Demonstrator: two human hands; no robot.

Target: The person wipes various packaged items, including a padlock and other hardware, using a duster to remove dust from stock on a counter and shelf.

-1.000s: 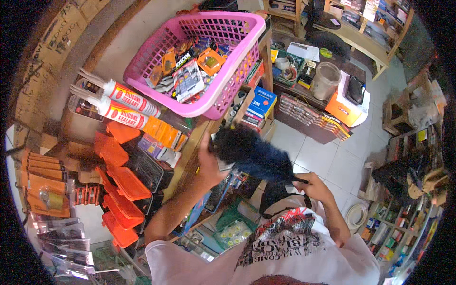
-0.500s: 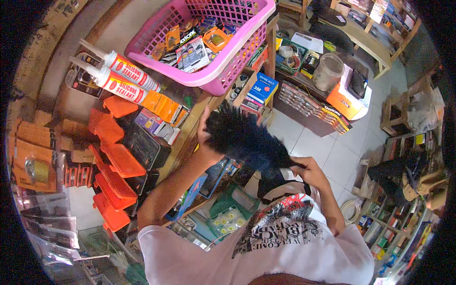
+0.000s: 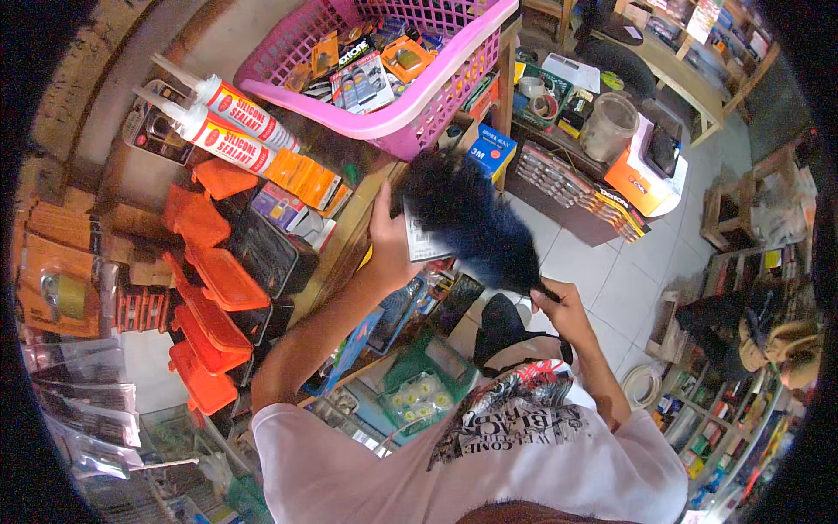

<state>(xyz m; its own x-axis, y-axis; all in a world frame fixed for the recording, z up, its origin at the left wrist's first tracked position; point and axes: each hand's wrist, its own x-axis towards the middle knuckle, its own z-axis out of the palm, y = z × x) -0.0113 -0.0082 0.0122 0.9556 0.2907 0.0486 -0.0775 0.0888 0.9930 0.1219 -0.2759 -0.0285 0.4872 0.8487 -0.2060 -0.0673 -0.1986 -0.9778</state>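
Observation:
A dark, fluffy duster (image 3: 476,223) reaches across the middle of the view, its bristles pointing up and left. My right hand (image 3: 566,310) is closed round its thin black handle at the lower right end. My left hand (image 3: 393,240) grips a flat white package (image 3: 424,242) with dark print, beside the wooden shelf edge. The duster's bristles lie over the upper part of that package and hide much of it.
A pink plastic basket (image 3: 384,122) of packaged goods stands ahead. White sealant tubes (image 3: 231,135), an orange box row (image 3: 301,179) and black cases with orange lids (image 3: 227,279) line the left. Beyond the duster, a low stand holds a clear jar (image 3: 609,124).
The duster has shifted slightly right, its bristles uncovering part of the white package in my left hand. My left hand has moved a little right, and the view has tilted slightly.

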